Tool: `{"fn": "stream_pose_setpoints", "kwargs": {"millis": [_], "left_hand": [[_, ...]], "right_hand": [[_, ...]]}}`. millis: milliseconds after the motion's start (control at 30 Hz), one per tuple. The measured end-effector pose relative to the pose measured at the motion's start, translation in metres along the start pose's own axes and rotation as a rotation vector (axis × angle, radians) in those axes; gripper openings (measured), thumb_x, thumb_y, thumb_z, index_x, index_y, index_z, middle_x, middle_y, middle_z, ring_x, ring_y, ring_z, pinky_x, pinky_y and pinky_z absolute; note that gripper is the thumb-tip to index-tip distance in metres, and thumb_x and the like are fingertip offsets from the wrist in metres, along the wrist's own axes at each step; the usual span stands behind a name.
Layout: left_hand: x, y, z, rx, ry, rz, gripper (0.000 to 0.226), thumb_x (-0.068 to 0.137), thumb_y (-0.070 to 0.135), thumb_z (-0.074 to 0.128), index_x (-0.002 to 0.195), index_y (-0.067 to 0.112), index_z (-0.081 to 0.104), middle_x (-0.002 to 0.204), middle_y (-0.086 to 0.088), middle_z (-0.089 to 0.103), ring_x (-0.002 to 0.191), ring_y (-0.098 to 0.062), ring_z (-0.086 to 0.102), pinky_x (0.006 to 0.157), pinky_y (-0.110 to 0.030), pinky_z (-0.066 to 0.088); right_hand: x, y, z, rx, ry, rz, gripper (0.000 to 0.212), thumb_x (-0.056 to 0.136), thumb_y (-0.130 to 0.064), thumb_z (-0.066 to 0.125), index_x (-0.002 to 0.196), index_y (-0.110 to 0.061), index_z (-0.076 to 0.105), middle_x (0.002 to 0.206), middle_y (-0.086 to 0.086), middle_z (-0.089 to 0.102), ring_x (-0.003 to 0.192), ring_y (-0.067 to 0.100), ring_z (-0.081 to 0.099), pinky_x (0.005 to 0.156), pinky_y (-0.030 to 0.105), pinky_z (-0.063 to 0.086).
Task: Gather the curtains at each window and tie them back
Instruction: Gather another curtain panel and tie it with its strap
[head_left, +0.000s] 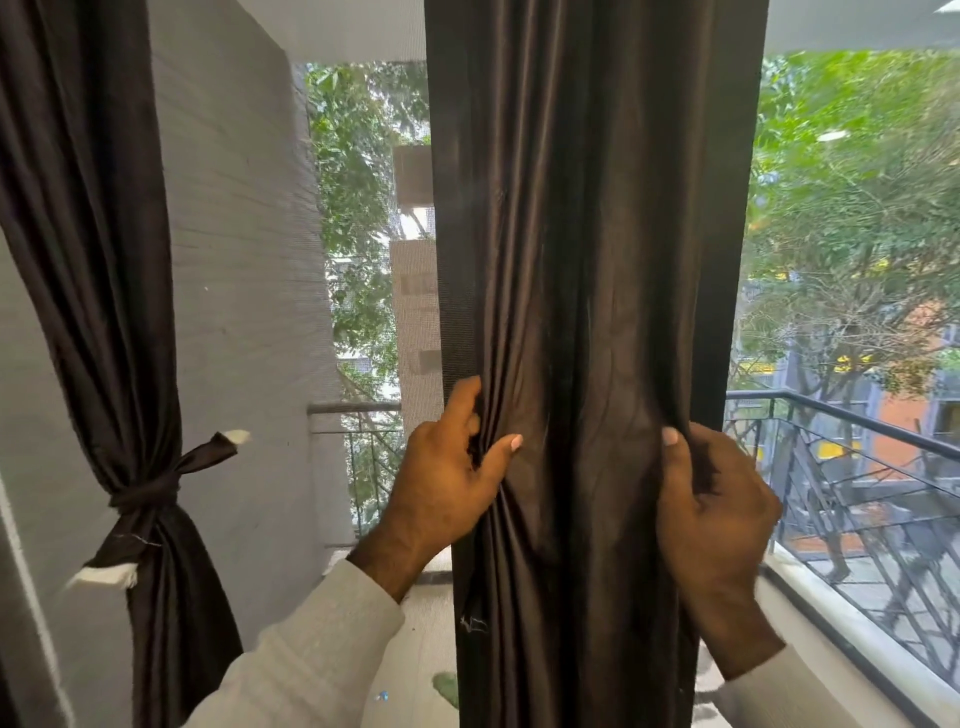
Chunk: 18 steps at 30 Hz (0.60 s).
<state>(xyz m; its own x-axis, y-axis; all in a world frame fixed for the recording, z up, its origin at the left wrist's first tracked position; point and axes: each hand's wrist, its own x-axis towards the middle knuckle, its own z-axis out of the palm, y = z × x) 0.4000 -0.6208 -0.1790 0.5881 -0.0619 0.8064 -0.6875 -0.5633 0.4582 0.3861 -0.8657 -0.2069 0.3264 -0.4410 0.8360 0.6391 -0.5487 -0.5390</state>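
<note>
Here the dark curtain (587, 312) hangs straight ahead at the window, its edges pinched by the left hand (447, 483) and right hand (711, 509), fingers curled into folds. Soft, slippery-looking cloth: probably best bunched at waist height.

Upper-floor home: dark curtains (587, 312) at screened window, railed balcony (857, 467), street trees (857, 208) beyond.
</note>
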Motion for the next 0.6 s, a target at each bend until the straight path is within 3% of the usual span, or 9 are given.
{"fn": "stream_pose_setpoints", "kwargs": {"millis": [133,233,433,533,600], "left_hand": [[-0.004,0.000,0.001,0.070,0.001,0.083,0.040,0.104,0.051,0.060,0.132,0.023,0.056,0.087,-0.005,0.073,0.074,-0.025,0.072,0.065,-0.048,0.061],[-0.008,0.017,0.004,0.118,0.021,0.200,0.025,0.106,0.041,0.062,0.111,0.017,0.059,0.069,0.002,0.061,0.058,-0.017,0.059,0.053,-0.040,0.050],[-0.010,0.029,0.010,0.124,-0.019,0.270,0.033,0.110,0.033,0.056,0.084,0.014,0.052,0.065,0.007,0.048,0.054,-0.016,0.050,0.050,-0.042,0.043],[-0.014,0.027,0.005,0.111,-0.043,0.265,0.038,0.111,0.035,0.054,0.079,0.015,0.050,0.062,0.006,0.048,0.053,-0.014,0.049,0.051,-0.042,0.043],[-0.014,0.027,-0.001,0.151,-0.016,0.270,0.039,0.110,0.033,0.056,0.075,0.019,0.047,0.060,0.009,0.046,0.051,-0.011,0.044,0.049,-0.037,0.041]], "right_hand": [[-0.003,-0.004,-0.003,0.078,-0.013,0.017,0.019,0.104,-0.030,0.066,0.110,-0.012,0.071,0.095,0.001,0.068,0.086,0.017,0.066,0.079,0.014,0.052],[-0.018,-0.008,0.004,-0.019,-0.118,-0.217,0.013,0.098,-0.016,0.065,0.106,-0.008,0.072,0.095,-0.001,0.064,0.085,0.014,0.060,0.082,0.008,0.042],[-0.061,0.000,0.015,-0.158,-0.409,-0.528,0.046,0.101,-0.024,0.053,0.141,-0.003,0.064,0.112,0.012,0.066,0.093,0.027,0.064,0.080,0.035,0.054],[-0.053,0.008,0.012,-0.271,-0.427,-0.495,0.050,0.096,-0.027,0.054,0.140,-0.008,0.067,0.111,0.011,0.067,0.090,0.031,0.066,0.076,0.037,0.056],[-0.032,0.019,0.010,-0.319,-0.343,-0.334,0.048,0.092,-0.030,0.051,0.133,-0.014,0.072,0.106,0.007,0.065,0.085,0.033,0.066,0.072,0.039,0.056]]}}
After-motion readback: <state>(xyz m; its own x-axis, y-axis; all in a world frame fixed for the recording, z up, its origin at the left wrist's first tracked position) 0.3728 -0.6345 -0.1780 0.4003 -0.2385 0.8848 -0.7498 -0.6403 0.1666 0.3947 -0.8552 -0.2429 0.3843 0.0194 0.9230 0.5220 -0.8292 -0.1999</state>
